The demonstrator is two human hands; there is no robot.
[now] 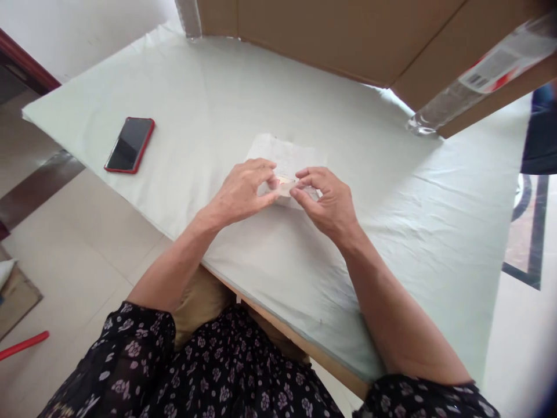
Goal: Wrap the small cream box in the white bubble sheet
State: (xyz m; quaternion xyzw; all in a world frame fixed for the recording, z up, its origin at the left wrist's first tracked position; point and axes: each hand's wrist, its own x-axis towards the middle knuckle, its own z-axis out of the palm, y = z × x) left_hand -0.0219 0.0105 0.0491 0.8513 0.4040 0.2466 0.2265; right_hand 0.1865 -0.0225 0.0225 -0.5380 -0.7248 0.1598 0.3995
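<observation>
Between my two hands is a small pale packet (285, 187) with a bit of red print, pinched from both sides. My left hand (250, 187) grips its left end between thumb and fingers. On the other end, the thumb and forefinger of my right hand (328, 197) are closed. Under and behind the hands lies a white sheet of paper (282, 152), flat on the cloth, with faint marks too small to read. The fingers hide part of the packet and the sheet's near portion.
A pale green cloth (209, 104) covers the table. At the left lies a phone (129, 145) in a red case. A large taped cardboard box (322, 40) stands along the far side. Beyond the table's left edge, a red stick-like object (24, 345) shows over the tiled floor.
</observation>
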